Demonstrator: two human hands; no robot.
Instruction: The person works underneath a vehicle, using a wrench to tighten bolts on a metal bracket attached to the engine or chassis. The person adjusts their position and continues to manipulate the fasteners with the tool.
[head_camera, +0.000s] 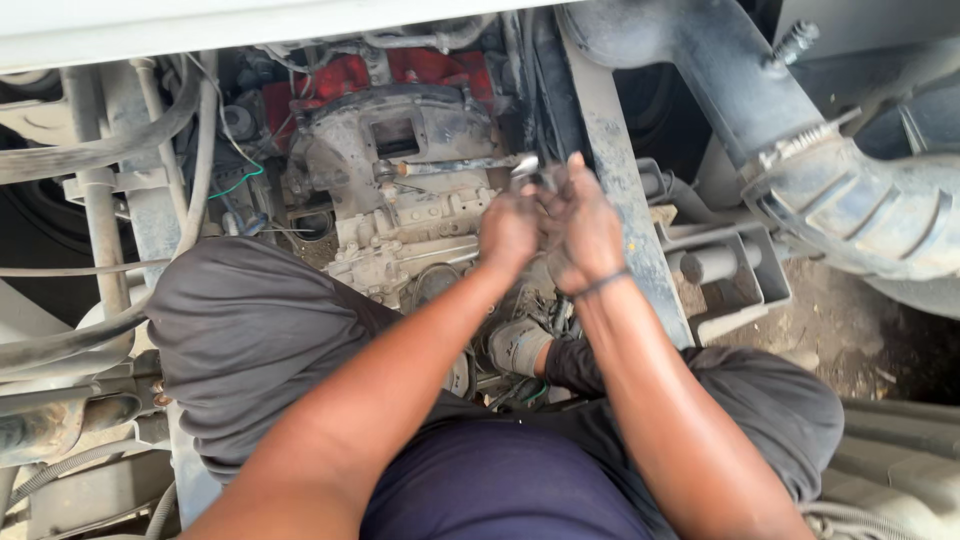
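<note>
I'm seeing both hands meeting over the grimy gearbox housing (400, 190). Left hand (508, 232) is curling closed around a small metal tool (527, 170). Right hand (583, 232) is cupping beside it, fingers (575, 175) half-bent, touching the tool. Ribbed hose (860, 200) is lying well apart.

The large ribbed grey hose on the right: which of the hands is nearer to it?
Right. The right hand lies between the left hand and the ribbed grey hose; neither touches it.
</note>
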